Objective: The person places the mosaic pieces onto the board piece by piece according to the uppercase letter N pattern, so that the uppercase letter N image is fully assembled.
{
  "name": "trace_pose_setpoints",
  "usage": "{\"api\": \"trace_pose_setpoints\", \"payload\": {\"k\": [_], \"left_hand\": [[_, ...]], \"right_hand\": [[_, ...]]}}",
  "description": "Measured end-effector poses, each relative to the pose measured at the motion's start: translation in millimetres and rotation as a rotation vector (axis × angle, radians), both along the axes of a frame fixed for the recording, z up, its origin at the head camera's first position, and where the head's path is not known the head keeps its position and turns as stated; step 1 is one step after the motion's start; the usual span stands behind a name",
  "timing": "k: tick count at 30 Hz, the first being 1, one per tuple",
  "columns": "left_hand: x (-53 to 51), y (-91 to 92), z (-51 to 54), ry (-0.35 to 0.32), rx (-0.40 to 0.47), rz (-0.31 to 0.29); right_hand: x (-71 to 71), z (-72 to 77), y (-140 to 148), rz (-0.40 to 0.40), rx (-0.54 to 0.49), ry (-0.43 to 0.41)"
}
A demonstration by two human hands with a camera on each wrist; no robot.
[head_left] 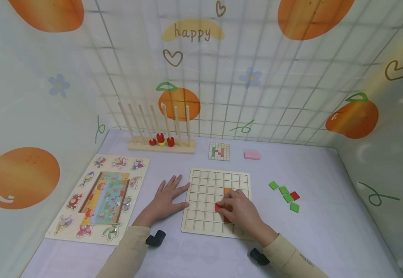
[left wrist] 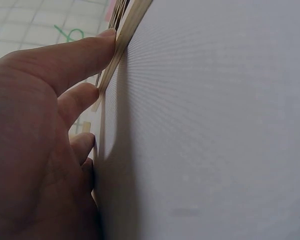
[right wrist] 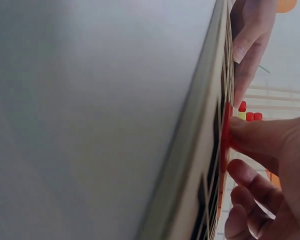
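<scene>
A pale wooden grid board (head_left: 201, 185) lies on the table. The left hand (head_left: 166, 200) is spread flat at its left side, thumb and index fingertips touching the edge; the left wrist view shows this hand (left wrist: 45, 110) against the board's edge (left wrist: 132, 25). Over the right half of the grid, the right hand (head_left: 241, 212) has its thumb and index fingertips at a red tile (head_left: 217, 207). Orange (head_left: 227, 190) and red tiles (head_left: 226, 220) show beside that hand, partly covered. In the right wrist view, the right hand's (right wrist: 270, 165) thumb touches red tiles (right wrist: 225, 135) in the grid.
Several loose green tiles (head_left: 283, 190) and one red tile (head_left: 295, 195) lie right of the board. Behind it are a small pattern card (head_left: 219, 151), a pink block (head_left: 252, 155) and a peg rack with beads (head_left: 161, 146). A sea-animal puzzle (head_left: 97, 200) lies at left.
</scene>
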State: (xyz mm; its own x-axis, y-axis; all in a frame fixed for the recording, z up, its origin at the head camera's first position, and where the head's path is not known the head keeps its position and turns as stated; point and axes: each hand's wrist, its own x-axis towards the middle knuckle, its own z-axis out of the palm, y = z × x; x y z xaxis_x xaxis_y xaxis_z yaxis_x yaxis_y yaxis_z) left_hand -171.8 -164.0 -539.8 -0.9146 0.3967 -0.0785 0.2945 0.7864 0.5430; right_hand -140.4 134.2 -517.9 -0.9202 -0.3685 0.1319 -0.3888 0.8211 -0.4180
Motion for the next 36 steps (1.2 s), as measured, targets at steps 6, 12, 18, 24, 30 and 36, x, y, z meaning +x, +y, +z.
{"api": "trace_pose_setpoints", "payload": {"k": [6, 12, 18, 24, 30, 36], "left_hand": [[0.0, 0.0, 0.2, -0.004, 0.000, 0.000], [0.4, 0.5, 0.7, -0.011, 0.004, -0.002], [0.5, 1.0, 1.2, -0.012, 0.008, 0.002], [-0.1, 1.1, 1.3, -0.014, 0.004, 0.003], [0.1, 1.1, 3.2, -0.020, -0.005, 0.005], [0.1, 1.0, 4.4, -0.016, -0.010, 0.000]], "right_hand": [[0.3, -1.2, 1, 0.001, 0.007, -0.008], [1.4, 0.0, 2, -0.004, -0.019, -0.022], [2.0, 0.9, 6, -0.045, -0.079, -0.031], [4.0, 2.3, 15, -0.089, -0.127, -0.082], [2.8, 0.6, 27, -0.108, -0.139, -0.101], [2.6, 1.0, 38, -0.147, -0.124, -0.116]]}}
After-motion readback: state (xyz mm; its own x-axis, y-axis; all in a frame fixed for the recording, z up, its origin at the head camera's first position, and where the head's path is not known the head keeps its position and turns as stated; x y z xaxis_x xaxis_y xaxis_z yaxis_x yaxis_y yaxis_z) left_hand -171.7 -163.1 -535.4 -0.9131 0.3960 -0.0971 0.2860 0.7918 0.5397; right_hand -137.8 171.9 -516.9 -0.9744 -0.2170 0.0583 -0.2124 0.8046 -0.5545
